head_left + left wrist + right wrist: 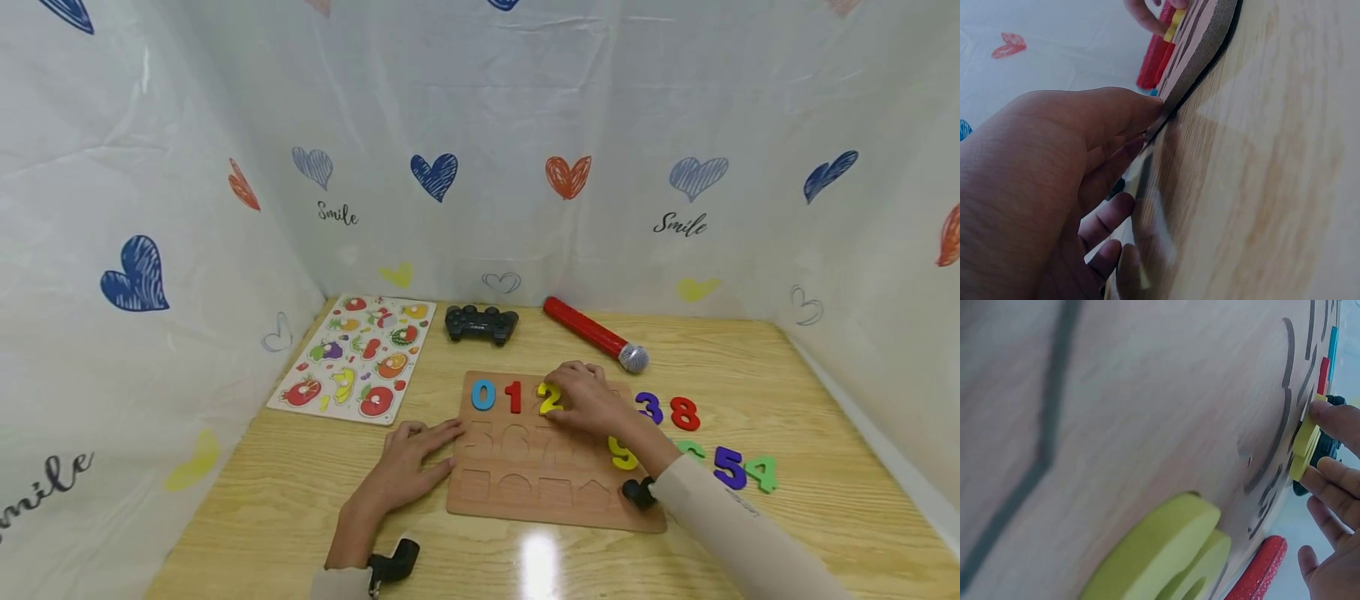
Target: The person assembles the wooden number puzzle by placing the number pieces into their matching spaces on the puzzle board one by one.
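Note:
A wooden number board (pixel 510 502) lies on the table, with a blue 0 (pixel 483 394) and a red 1 (pixel 513 397) in its top row. Beside them my right hand (pixel 588 400) pinches a yellow 2 (pixel 1305 437), which looks slightly tilted over its outline in the right wrist view. My left hand (pixel 408 462) touches the board's left edge with its thumb and extended fingers. A yellow 9 (pixel 622 454) rests on the board's right part, close to my right forearm. That forearm hides some of the board's right side.
Right of the board lie a purple 3 (pixel 649 407), red 8 (pixel 685 413), purple 5 (pixel 730 467), green 4 (pixel 762 472) and a partly hidden green piece (pixel 691 450). Behind are a fruit puzzle (pixel 386 321), black game controller (pixel 481 323) and red microphone (pixel 588 329).

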A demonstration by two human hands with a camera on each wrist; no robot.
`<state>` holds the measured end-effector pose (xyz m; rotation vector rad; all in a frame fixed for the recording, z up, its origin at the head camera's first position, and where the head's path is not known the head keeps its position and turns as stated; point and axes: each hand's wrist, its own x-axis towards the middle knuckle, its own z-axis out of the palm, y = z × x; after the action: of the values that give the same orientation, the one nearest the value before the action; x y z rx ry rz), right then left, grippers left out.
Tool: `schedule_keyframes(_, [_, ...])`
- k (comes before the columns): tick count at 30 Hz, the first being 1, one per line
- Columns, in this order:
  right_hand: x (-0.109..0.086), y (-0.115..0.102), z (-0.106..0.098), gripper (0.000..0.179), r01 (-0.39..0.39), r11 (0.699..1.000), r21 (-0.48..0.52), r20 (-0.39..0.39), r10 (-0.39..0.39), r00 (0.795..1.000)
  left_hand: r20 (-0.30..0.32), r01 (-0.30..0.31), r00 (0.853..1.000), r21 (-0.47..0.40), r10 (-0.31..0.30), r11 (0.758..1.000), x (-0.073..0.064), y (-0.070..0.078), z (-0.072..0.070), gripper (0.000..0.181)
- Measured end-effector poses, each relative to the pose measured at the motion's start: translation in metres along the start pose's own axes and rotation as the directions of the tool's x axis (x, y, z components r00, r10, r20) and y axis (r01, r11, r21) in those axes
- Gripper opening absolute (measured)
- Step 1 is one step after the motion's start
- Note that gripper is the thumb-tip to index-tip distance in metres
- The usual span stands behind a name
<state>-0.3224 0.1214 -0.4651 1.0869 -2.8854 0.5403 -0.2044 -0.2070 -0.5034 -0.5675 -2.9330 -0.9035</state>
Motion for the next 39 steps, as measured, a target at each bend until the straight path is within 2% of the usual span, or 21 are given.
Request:
schedule_keyframes(9, [-0.003,0.002,-0.004,0.048,-0.025,1.000,0.009,0.010,0.025,1.000,-0.004,-0.042,0.999,-0.024,0.042,0.999,0.005,0.009,0.001,0.049])
schedule_keyframes(18, [-0.004,0.003,-0.004,0.050,-0.056,0.998,0.017,0.013,0.056,0.998,0.006,-0.035,0.999,-0.011,0.035,0.999,0.008,0.011,-0.001,0.050])
schedule_keyframes(22, [-0.008,0.003,-0.006,0.052,-0.045,0.999,0.025,0.017,0.044,0.999,0.012,-0.029,1.000,-0.005,0.029,1.000,0.008,0.011,0.000,0.050])
schedule_keyframes(27, [-0.016,0.005,-0.012,0.050,-0.006,1.000,0.010,-0.020,0.006,1.000,0.018,-0.016,1.000,-0.004,0.016,1.000,0.007,0.010,0.000,0.050])
schedule_keyframes(32, [-0.026,0.006,-0.018,0.047,-0.016,1.000,0.011,-0.055,0.017,0.998,0.019,-0.007,1.000,-0.016,0.008,1.000,0.005,0.009,-0.003,0.050])
schedule_keyframes(39, [-0.043,0.015,-0.021,0.040,0.001,0.999,-0.047,-0.089,-0.005,0.996,0.001,-0.012,1.000,-0.005,0.012,1.000,0.001,0.003,-0.002,0.050])
